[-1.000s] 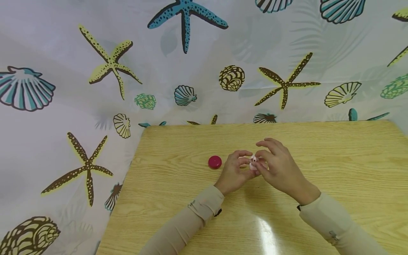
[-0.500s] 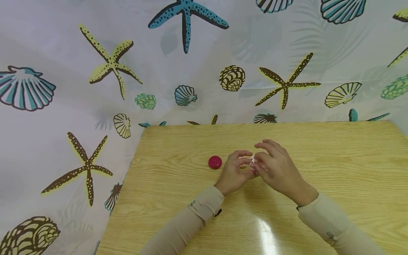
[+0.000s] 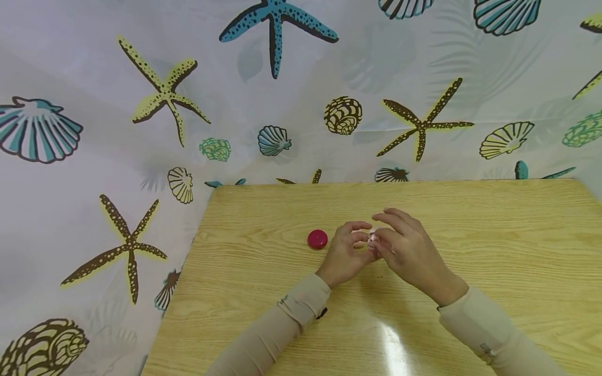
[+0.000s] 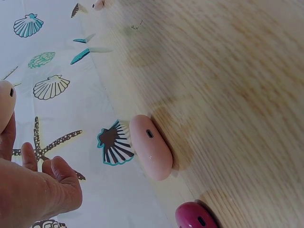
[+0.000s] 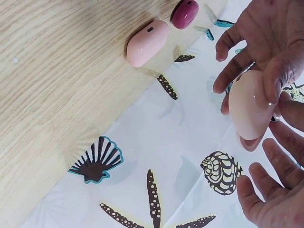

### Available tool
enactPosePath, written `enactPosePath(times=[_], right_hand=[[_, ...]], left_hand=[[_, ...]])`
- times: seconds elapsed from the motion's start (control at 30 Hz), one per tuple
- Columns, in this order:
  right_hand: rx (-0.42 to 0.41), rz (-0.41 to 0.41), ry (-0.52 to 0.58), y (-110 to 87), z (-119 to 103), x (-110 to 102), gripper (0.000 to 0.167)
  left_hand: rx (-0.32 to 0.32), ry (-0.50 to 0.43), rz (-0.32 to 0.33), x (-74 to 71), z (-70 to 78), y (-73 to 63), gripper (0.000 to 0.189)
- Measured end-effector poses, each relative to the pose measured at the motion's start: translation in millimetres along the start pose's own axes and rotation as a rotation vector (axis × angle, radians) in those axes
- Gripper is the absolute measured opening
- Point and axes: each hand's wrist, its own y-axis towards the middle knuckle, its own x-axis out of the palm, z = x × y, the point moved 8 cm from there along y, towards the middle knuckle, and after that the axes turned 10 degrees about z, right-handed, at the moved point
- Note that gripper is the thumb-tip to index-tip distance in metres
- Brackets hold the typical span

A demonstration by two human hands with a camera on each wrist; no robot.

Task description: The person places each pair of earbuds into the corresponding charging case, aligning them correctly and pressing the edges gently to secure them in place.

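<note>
In the head view my left hand (image 3: 345,256) holds a pale pink earbud case (image 5: 251,104) over the table; the right wrist view shows its lid tilted open. My right hand (image 3: 411,250) pinches a small pale earbud (image 3: 373,237) with thumb and index finger at the case, its other fingers spread. The fingers hide most of the earbud. A second pink case (image 4: 152,148) lies on the table in both wrist views, out of sight in the head view. Left of my hands sits a magenta case (image 3: 317,239).
The wooden table (image 3: 254,292) ends at a white curtain (image 3: 301,94) printed with starfish and shells. A small pink piece with a dark spot (image 4: 98,4) shows near the table edge at the top of the left wrist view.
My right hand has shifted slightly left and down, bringing the earbud closer into the case. The left hand and the magenta case have stayed in place.
</note>
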Motion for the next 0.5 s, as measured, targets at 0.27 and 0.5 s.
enactPosePath(times=[0.27,0.5], right_hand=[[-0.004,0.003,-0.014,-1.2,1.1,1.3,0.016],[-0.009,-0.007,-0.021,-2.1,1.8,2.7,0.015]], left_hand=[[-0.011,-0.008,-0.008,0.0,0.5,-0.4,0.02],[-0.004,-0.008,-0.011,0.4,0.6,-0.1,0.022]])
